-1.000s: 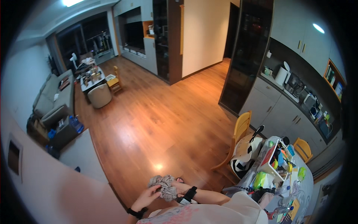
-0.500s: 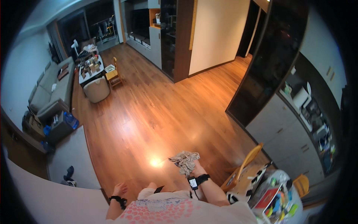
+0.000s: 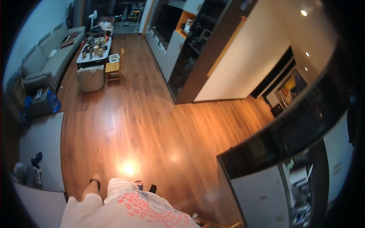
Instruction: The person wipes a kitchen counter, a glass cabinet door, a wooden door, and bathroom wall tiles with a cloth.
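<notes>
Right hand and the crumpled cloth have dropped out of frame since the earlier shot; I can't tell that hand's grip or exactly where the cloth is. Left hand (image 3: 96,177) has shifted left, now lower left of the frame against the wood floor (image 3: 125,133); too small for me to read its fingers. Slippered foot (image 3: 139,184) bottom centre, armchair (image 3: 91,79) and wooden chair (image 3: 113,68) upper left.
</notes>
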Demonstrator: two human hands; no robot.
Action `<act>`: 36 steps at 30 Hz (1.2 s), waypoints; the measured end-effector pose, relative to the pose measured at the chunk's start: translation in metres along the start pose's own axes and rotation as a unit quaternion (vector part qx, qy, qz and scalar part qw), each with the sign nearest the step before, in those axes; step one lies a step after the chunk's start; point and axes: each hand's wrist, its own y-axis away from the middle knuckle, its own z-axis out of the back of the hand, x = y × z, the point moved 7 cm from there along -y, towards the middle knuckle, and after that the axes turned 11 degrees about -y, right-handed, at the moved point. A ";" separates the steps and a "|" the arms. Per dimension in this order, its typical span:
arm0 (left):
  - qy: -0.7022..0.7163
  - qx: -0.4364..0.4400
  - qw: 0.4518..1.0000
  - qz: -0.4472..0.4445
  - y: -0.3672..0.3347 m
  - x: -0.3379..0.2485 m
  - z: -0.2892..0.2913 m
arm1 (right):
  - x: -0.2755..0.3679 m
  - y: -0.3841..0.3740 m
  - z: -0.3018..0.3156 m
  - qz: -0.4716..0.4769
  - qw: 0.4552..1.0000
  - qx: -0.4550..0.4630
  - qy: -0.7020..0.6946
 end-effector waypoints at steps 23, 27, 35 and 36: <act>0.647 -0.122 0.726 0.201 -0.139 -0.129 0.410 | 0.616 -0.290 0.291 0.197 0.971 -0.111 0.080; 0.325 -0.031 0.935 0.139 -0.166 -0.150 0.386 | 0.766 -0.318 0.299 0.340 0.926 -0.162 0.034; -0.057 0.067 0.992 -0.094 -0.294 -0.157 0.469 | 0.844 -0.404 0.145 0.224 0.963 0.148 -0.006; -0.078 0.076 0.994 0.027 -0.318 -0.126 0.496 | 0.847 -0.417 0.137 0.248 0.953 0.139 0.105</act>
